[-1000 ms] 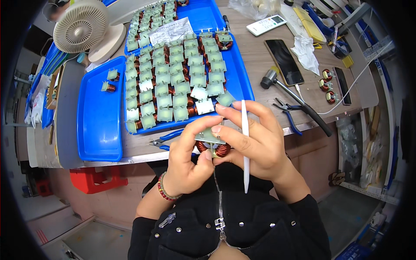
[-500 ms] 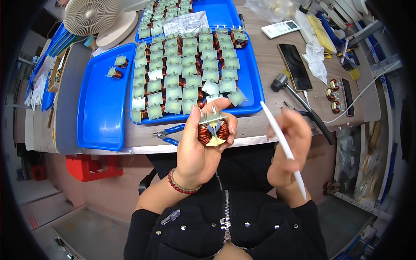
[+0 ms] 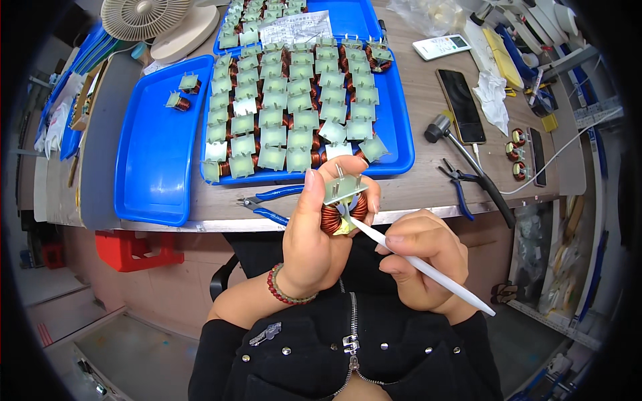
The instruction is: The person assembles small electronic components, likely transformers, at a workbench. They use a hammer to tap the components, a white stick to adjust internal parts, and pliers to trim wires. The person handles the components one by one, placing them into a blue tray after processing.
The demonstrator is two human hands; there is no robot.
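My left hand (image 3: 314, 230) is closed around a copper-wound toroidal coil (image 3: 332, 219) with a pale green board and metal pins on top. Between the two windings shows some yellow material. A white pointed plastic stick (image 3: 428, 269) is pinched in my right hand (image 3: 431, 257); its tip touches the coil near the gap between the windings. Just beyond my hands, a blue tray (image 3: 394, 134) holds rows of similar coils, boards facing up. Blue-handled cutters (image 3: 271, 214) lie near the table edge, partly behind my left hand.
To the left, another blue tray (image 3: 144, 157) carries two coils. Right of the full tray lie a hammer (image 3: 468, 160), blue-and-black pliers (image 3: 458, 187), a phone (image 3: 460, 103), a white remote control (image 3: 441, 46) and several small coils (image 3: 515, 154). A beige fan (image 3: 144, 17) stands at far left.
My right hand has moved left and turned the stick, bringing its tip onto the coil. The coil in my left hand has shifted slightly right and tilted. The pliers show fully now.
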